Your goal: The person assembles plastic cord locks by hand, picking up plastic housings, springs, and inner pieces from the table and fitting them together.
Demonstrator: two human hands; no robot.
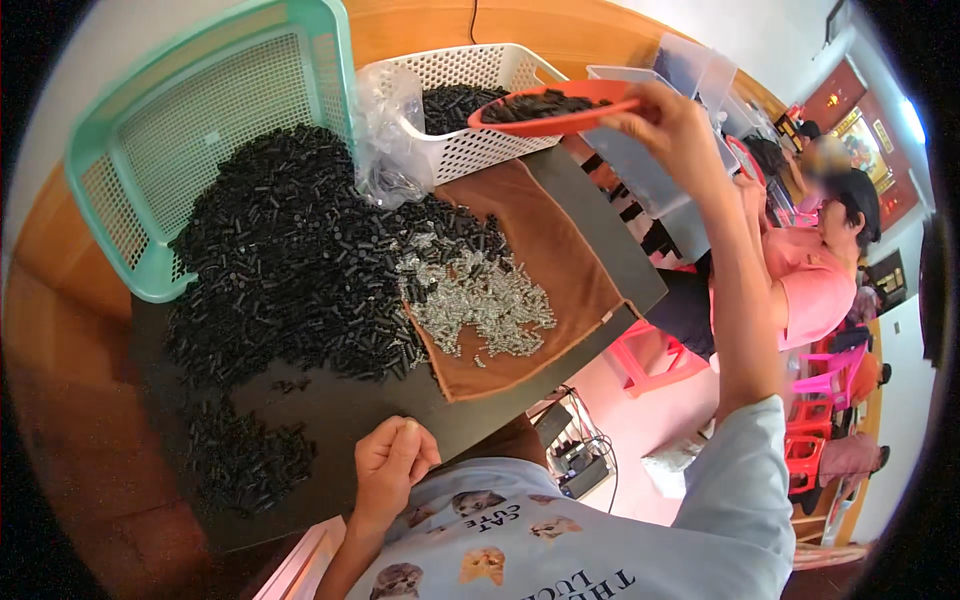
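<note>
My right hand [668, 135] is raised at the upper right, its fingers gripping the rim of a shallow orange-red tray [590, 118]. Small black pieces lie in the tray, which is held over the near right side of a white perforated basket [450, 160]. More black pieces [455, 108] fill part of that basket. My left hand [393, 460] is curled closed at the table's front edge, in front of my shirt; whatever it may hold is hidden. Beyond it spreads a large heap of short black cylindrical pieces [290, 250], with small silvery springs [485, 305] beside it on a brown cloth [560, 250].
A green mesh basket [210, 100] lies tipped behind the heap. A clear plastic bag [390, 130] hangs by the white basket. A smaller black pile [245, 455] is at the near left. At right, a person in a pink shirt [810, 265] sits near clear bins [640, 170].
</note>
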